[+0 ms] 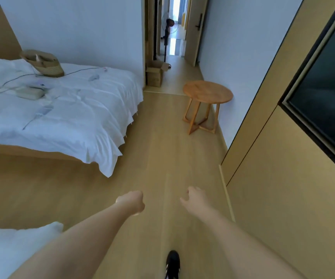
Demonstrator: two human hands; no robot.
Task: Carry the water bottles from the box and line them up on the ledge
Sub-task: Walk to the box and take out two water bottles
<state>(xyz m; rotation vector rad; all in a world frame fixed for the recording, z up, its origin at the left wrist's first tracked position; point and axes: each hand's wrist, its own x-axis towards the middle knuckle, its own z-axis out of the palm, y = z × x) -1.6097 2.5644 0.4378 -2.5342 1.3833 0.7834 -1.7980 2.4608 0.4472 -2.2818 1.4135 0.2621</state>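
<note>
Right, both arms are stretched out fwd over the wood floor (162, 150). Left hand (132, 201) is balled w/ fingers curled under, holding nothing I can see. Right hand (194, 199) is looser, fingers bent slack, thumb apart, also w/o anything in it. One black shoe (172, 263) shows at the bottom edge betw. the arms. The cardboard box (155, 74) sits far ahead on the floor by the doorway, flaps open, at the wall corner past the bed (65, 117); can't tell what's inside from here, no bottles visible. Bed on the left has white sheets, a straw hat (43, 63), cables and a small flat device on top. Round wooden side table (208, 93) stands near the right wall, tabletop bare wood. Dark glass-front cabinet (323, 93) on the right. A standing fan (169, 27) is down the hallway
</note>
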